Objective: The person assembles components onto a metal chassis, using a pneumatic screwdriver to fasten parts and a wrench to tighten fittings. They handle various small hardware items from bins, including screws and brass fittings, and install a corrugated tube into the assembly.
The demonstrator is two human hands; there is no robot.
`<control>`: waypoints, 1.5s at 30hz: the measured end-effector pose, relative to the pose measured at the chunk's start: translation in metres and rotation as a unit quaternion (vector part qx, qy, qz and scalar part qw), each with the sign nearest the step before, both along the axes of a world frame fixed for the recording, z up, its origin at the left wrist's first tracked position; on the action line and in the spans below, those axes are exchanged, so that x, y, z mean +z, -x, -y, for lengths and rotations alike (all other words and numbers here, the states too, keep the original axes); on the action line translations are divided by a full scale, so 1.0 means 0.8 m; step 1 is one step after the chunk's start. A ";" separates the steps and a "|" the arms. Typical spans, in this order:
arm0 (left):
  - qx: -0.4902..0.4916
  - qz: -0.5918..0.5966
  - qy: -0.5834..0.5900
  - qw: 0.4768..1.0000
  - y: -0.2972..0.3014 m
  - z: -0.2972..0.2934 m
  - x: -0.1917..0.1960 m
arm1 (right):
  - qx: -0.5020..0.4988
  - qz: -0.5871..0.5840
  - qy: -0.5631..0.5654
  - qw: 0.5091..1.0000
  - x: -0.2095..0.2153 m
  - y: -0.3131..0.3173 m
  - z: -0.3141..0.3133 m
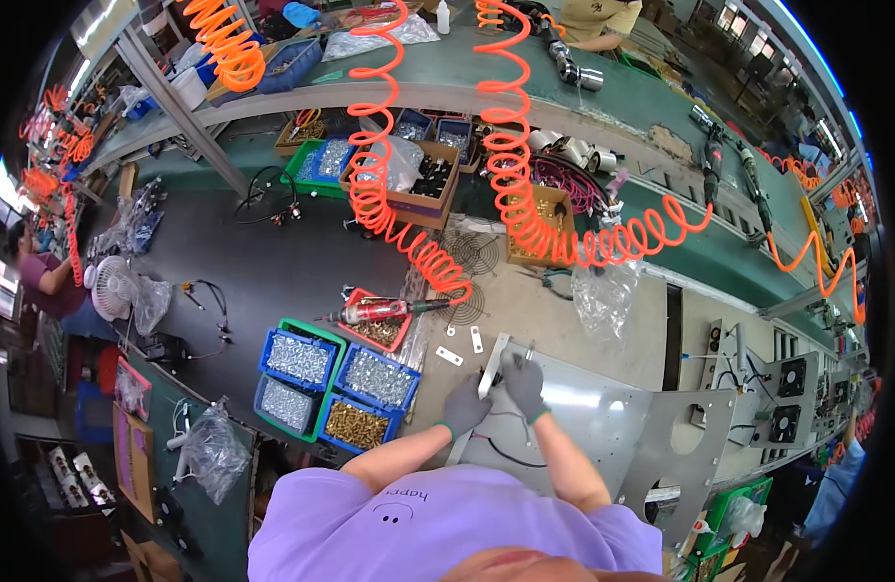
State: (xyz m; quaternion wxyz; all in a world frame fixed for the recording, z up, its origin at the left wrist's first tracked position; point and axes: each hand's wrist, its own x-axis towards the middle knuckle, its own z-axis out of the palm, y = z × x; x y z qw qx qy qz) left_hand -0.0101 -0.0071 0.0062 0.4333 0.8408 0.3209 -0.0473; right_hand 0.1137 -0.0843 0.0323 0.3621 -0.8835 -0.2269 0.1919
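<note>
Left hand (465, 407): grey-gloved, fingers closed on the lower end of a narrow pale bracket (488, 374). Right hand (523, 384): gloved, fingers bent, close beside the bracket's other side; whether it grips the bracket or a small part cannot be told, as the fingers cover the contact. The bracket stands at the near-left part of the large metal panel (593, 393), directly in front of the person.

The step in hand appears to be placing or seating the bracket at the panel. To do it well, the left hand should hold the bracket steady and square to the edge while the right fingers align it; any holes should be checked for match before fastening. The black cable (510, 456) lies on the panel just below the hands and should be kept from under the bracket. Gloves should stay clear of the sheet edge.

Beyond the hands, three small white plates (449, 357) lie loose on the beige board (525, 301). Further left, the red driver (374, 311) rests across the red tray (406, 330), its orange hose (438, 269) attached and best kept untangled. Nearer the person, blue tubs (414, 383) hold silver screws (297, 357) and brass parts (357, 424), within easy reach.
</note>
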 end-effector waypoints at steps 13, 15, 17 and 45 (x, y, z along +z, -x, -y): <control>-0.022 0.013 -0.026 0.999 -0.003 -0.001 -0.028 | 0.034 0.124 -0.030 0.991 0.024 0.068 0.023; -0.021 0.004 -0.040 0.999 -0.004 0.002 -0.028 | 0.049 0.062 0.018 0.997 0.062 0.051 0.014; -0.028 -0.021 -0.049 0.998 -0.006 -0.001 -0.024 | -0.001 0.150 -0.072 0.986 0.072 0.061 0.016; -0.004 -0.023 0.006 1.000 -0.017 -0.003 -0.006 | -0.258 -0.219 -0.088 0.937 -0.014 -0.173 -0.099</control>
